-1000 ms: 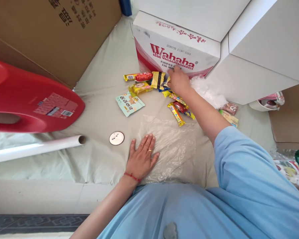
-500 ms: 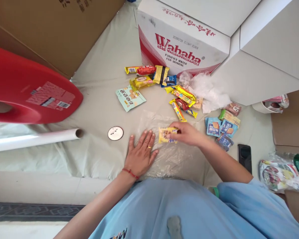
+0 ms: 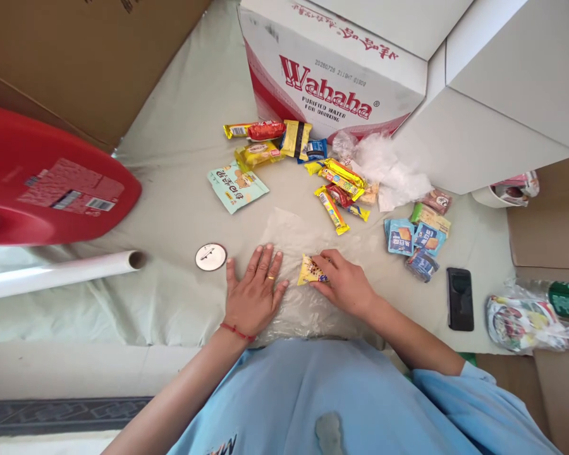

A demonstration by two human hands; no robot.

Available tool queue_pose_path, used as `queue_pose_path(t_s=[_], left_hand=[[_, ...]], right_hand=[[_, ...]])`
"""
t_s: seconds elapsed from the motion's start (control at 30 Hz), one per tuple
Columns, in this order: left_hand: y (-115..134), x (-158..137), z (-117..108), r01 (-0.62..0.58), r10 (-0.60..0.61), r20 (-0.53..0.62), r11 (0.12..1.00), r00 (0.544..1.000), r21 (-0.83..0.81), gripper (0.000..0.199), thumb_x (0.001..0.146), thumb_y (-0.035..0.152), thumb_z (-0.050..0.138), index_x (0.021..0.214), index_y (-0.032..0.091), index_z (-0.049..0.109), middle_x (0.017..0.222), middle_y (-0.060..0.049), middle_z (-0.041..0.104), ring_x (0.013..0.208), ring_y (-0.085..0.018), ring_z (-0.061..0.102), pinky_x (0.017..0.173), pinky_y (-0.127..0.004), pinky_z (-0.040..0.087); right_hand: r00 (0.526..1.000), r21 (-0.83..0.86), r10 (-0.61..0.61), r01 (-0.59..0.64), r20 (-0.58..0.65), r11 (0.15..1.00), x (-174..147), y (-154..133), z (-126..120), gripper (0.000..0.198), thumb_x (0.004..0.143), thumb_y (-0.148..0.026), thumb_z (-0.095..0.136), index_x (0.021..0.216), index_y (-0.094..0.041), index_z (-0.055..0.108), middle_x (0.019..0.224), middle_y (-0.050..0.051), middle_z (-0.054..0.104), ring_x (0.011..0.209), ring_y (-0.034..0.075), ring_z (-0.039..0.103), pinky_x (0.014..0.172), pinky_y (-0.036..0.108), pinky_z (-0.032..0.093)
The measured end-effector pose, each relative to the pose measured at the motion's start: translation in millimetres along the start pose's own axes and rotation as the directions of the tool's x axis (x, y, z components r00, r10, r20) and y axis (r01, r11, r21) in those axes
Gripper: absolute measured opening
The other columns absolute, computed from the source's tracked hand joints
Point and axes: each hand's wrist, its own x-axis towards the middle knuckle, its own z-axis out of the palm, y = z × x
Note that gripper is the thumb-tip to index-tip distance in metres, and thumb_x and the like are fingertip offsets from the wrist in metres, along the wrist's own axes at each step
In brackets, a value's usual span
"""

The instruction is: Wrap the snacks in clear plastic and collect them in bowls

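My left hand (image 3: pixel 253 294) lies flat with its fingers spread, pressing the left side of a clear plastic bag (image 3: pixel 289 319) spread on the cloth. My right hand (image 3: pixel 344 281) grips a small yellow snack packet (image 3: pixel 308 270) low over the bag; the fingers cover its right part. Left of my left hand is a round white badge (image 3: pixel 211 257), pin side up. Beyond the bag lie a pale green snack pouch (image 3: pixel 237 186) and several yellow-wrapped snack bars (image 3: pixel 332 210).
A Wahaha water carton (image 3: pixel 332 88) stands at the back, with crumpled white plastic (image 3: pixel 393 167) before it. Blue snack packets (image 3: pixel 401 237) and a black phone (image 3: pixel 460 300) lie to the right. At left are a red jug (image 3: pixel 52 177) and a white roll (image 3: pixel 66 272).
My right hand has lowered the yellow packet slightly toward me, and the packet has tilted. The left hand stays flat on the bag. The whole view has shifted a little.
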Motion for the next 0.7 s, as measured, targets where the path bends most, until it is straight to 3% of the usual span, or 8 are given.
queue_pose_path(t_s=[0.13, 0.3, 0.5, 0.6, 0.7], left_hand=[[0.1, 0.1, 1.1, 0.019, -0.019, -0.014, 1.0, 1.0, -0.006, 0.071, 0.108, 0.041, 0.043, 0.17, 0.028, 0.011, 0.171, -0.013, 0.032, 0.157, -0.031, 0.036, 0.128, -0.066, -0.009], [0.1, -2.0, 3.6, 0.072, -0.073, -0.054, 0.997, 0.996, -0.022, 0.077, 0.108, 0.043, 0.043, 0.17, 0.023, 0.002, 0.17, -0.016, 0.032, 0.157, -0.031, 0.037, 0.129, -0.064, -0.006], [0.0, -0.9, 2.9, 0.071, -0.073, -0.068, 0.997, 0.995, -0.03, 0.078, 0.107, 0.042, 0.043, 0.17, 0.021, 0.001, 0.17, -0.016, 0.033, 0.156, -0.031, 0.038, 0.13, -0.064, -0.005], [-0.1, 0.3, 3.1, 0.064, -0.065, -0.076, 0.998, 0.995, -0.015, 0.078, 0.108, 0.042, 0.043, 0.17, 0.02, 0.001, 0.17, -0.016, 0.033, 0.156, -0.031, 0.038, 0.13, -0.063, -0.005], [-0.5, 0.5, 4.4, 0.062, -0.062, -0.073, 0.998, 0.995, -0.006, 0.077, 0.108, 0.043, 0.041, 0.17, 0.018, 0.002, 0.17, -0.016, 0.032, 0.156, -0.031, 0.038, 0.13, -0.062, -0.004]], right_hand=[[0.999, -0.024, 0.033, -0.032, 0.032, 0.999, -1.8, -9.2, 4.3, 0.052, 0.101, -0.037, 0.063, 0.15, -0.022, 0.052, 0.148, 0.015, 0.055, 0.122, 0.027, 0.065, 0.088, 0.037, 0.06], [0.992, -0.099, 0.12, -0.116, 0.031, 0.988, 13.5, 5.5, -22.2, 0.051, 0.098, -0.036, 0.067, 0.146, -0.024, 0.055, 0.154, 0.015, 0.049, 0.115, 0.028, 0.068, 0.083, 0.037, 0.059], [0.997, -0.135, 0.054, -0.047, 0.047, 0.99, 32.9, 15.6, -40.8, 0.048, 0.094, -0.031, 0.071, 0.14, -0.023, 0.058, 0.149, 0.015, 0.051, 0.125, 0.031, 0.062, 0.087, 0.039, 0.059], [0.994, -0.144, 0.108, -0.106, 0.007, 0.984, 33.0, 17.9, -40.0, 0.042, 0.097, -0.029, 0.067, 0.138, -0.022, 0.059, 0.144, 0.016, 0.055, 0.124, 0.032, 0.061, 0.086, 0.038, 0.059], [0.972, -0.059, 0.21, -0.217, -0.108, 0.974, 23.1, 23.5, -44.1, 0.045, 0.098, -0.03, 0.063, 0.142, -0.02, 0.057, 0.143, 0.017, 0.054, 0.12, 0.032, 0.064, 0.087, 0.04, 0.059]])
